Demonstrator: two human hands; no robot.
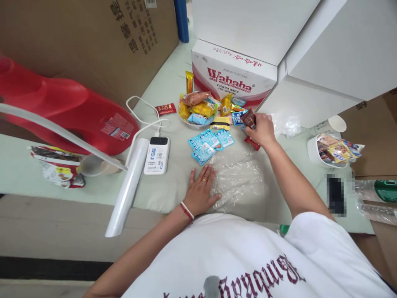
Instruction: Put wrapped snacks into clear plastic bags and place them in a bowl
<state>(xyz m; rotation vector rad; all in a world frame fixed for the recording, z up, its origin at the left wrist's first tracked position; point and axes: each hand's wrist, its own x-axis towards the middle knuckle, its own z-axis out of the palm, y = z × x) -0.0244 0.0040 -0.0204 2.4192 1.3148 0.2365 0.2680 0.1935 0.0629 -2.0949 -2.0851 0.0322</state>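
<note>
My left hand (201,190) lies flat with fingers spread on the edge of a clear plastic bag (240,178) on the pale green table. My right hand (260,129) is closed round a dark brown snack packet (248,118), held just right of a white bowl (198,123) heaped with yellow, orange and blue snack packets. Several light blue packets (208,145) lie between my two hands. A small red packet (252,143) peeks out under my right wrist.
A Wahaha water carton (231,76) and white boxes stand behind the bowl. A white power bank (157,155) with cable, a plastic-wrap roll (127,188), a red container (62,109) and a red packet (165,109) lie left. A white cup of snacks (331,151) stands right.
</note>
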